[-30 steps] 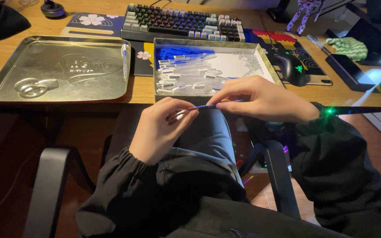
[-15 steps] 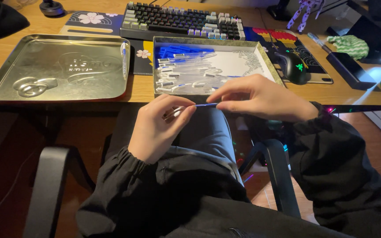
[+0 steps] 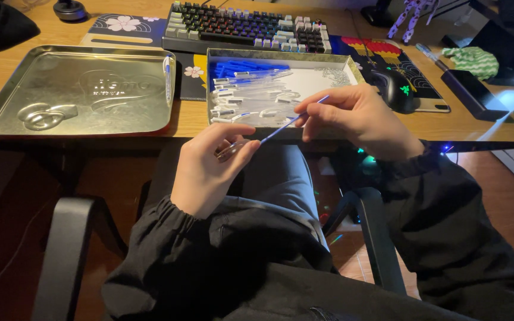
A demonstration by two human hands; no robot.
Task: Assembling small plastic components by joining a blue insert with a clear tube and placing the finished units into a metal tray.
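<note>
A light wooden surface spans the dim room, lit warmly from above. Below it lie a reddish-brown floor and a black chair armrest.

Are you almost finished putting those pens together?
Barely begun, it seems. One pen lies in the tin lid. The right hand holds a blue refill at the clear barrel in the left hand. Many parts wait in the tin box.

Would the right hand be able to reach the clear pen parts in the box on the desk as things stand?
Probably yes. The right hand hovers just in front of the open box, and nothing lies between it and the clear pen parts. But its fingers pinch a blue refill, so it would have to let that go first.
</note>
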